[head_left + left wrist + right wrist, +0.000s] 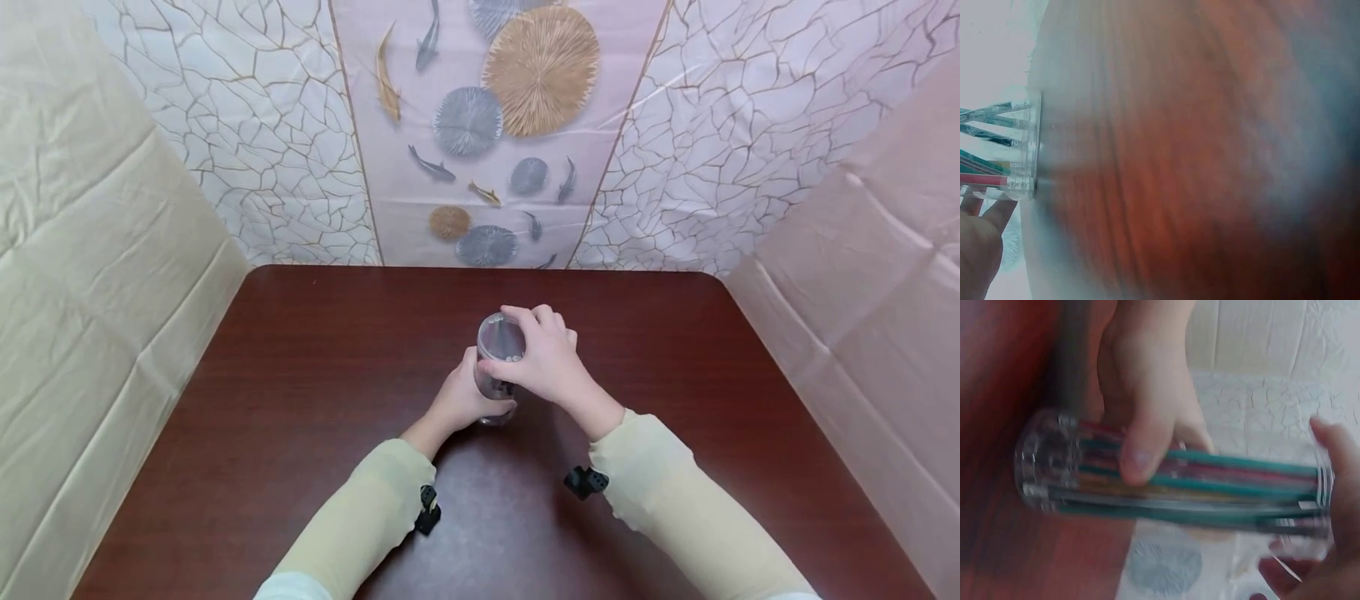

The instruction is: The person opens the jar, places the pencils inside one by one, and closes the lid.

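Observation:
A clear cylindrical container [1241,494] with several slim coloured sticks, which look like pencils or pens, is between my hands over the middle of the table. My left hand [461,400] is wrapped round its lower body, with the thumb across the front in the right wrist view. At the container's round top my right hand [547,358] grips the rim between thumb and fingers. The left wrist view shows the container's base [1036,144] and the stick ends near it. Whether the base touches the table cannot be told.
The dark red-brown table [337,350] runs out to both sides. A patterned cloth wall [285,125] stands behind it, with pale cloth on the left [90,317] and right [847,275]. Small black devices [585,482] sit at both wrists.

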Tool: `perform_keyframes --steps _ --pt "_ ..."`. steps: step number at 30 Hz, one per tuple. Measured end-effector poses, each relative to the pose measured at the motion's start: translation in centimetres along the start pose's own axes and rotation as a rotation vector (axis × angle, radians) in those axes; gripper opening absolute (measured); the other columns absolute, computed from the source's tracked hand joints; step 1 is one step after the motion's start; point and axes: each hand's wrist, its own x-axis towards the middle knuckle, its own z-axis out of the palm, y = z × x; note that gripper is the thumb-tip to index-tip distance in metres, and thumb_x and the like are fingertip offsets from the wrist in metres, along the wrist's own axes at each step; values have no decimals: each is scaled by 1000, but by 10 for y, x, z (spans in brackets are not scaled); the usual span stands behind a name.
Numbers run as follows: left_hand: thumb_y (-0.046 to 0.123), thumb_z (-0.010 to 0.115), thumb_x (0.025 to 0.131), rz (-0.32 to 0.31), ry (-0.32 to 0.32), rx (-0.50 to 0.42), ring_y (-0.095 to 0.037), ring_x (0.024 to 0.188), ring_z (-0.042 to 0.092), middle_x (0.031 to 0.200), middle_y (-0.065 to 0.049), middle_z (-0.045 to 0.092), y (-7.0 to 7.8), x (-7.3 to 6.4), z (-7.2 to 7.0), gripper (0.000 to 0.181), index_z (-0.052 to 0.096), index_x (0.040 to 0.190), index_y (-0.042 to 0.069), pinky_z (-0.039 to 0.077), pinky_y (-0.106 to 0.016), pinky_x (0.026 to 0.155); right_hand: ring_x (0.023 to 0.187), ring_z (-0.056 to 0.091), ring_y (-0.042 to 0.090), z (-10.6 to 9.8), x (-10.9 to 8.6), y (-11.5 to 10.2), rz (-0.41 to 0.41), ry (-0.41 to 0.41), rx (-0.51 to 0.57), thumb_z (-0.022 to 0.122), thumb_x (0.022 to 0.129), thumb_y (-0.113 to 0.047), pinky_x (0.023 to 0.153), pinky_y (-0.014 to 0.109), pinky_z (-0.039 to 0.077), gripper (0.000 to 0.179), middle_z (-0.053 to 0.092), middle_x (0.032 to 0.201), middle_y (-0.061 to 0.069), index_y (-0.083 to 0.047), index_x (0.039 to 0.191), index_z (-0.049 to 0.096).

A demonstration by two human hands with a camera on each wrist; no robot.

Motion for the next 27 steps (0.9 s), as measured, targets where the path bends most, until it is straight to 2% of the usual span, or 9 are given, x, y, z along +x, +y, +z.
perform_keyframes --steps 5,7,9,12,15,21,27 --pt "34 85 61 -21 -4 15 -20 110 51 127 -5 49 -2 -1 1 94 33 136 12 43 -40 90 120 36 32 -6 5 21 -73 -133 91 81 66 -47 88 54 27 106 40 135 14 -12 148 23" --pt "35 85 61 -23 0 18 -19 109 52 126 -5 50 -2 -1 1 94 33 136 13 43 -40 89 124 34 30 -6 8 30 -129 -171 144 82 67 -42 93 55 27 104 38 138 14 -11 147 25" --pt "36 85 60 -19 5 26 -19 108 52 125 -4 52 -2 -1 1 93 33 134 14 44 -39 88 123 37 26 -5 12 37 -177 -190 196 82 68 -38 96 52 31 95 40 136 11 -9 143 32" --pt "37 85 59 -7 10 34 -18 105 54 122 -4 53 -1 -1 2 92 35 132 13 45 -38 87 116 43 21 -3 14 42 -216 -183 287 83 68 -35 95 43 37 84 46 128 8 -6 136 42" --pt "37 85 59 9 13 34 -18 104 54 121 -4 54 -3 -1 2 92 35 132 13 45 -37 87 112 46 18 2 16 45 -223 -164 350 85 66 -30 94 39 39 80 48 124 5 -6 132 45" --pt "37 85 59 17 22 49 -18 105 53 122 -4 53 -4 1 1 92 36 132 13 44 -36 87 113 45 18 5 17 47 -256 -128 366 86 64 -27 94 39 38 81 48 125 4 -7 132 46" --pt "36 85 59 27 20 57 -19 105 54 122 -5 53 -5 1 0 92 36 133 12 44 -37 88 112 47 18 8 18 49 -257 -128 391 86 65 -24 94 39 38 81 49 124 5 -5 133 45"
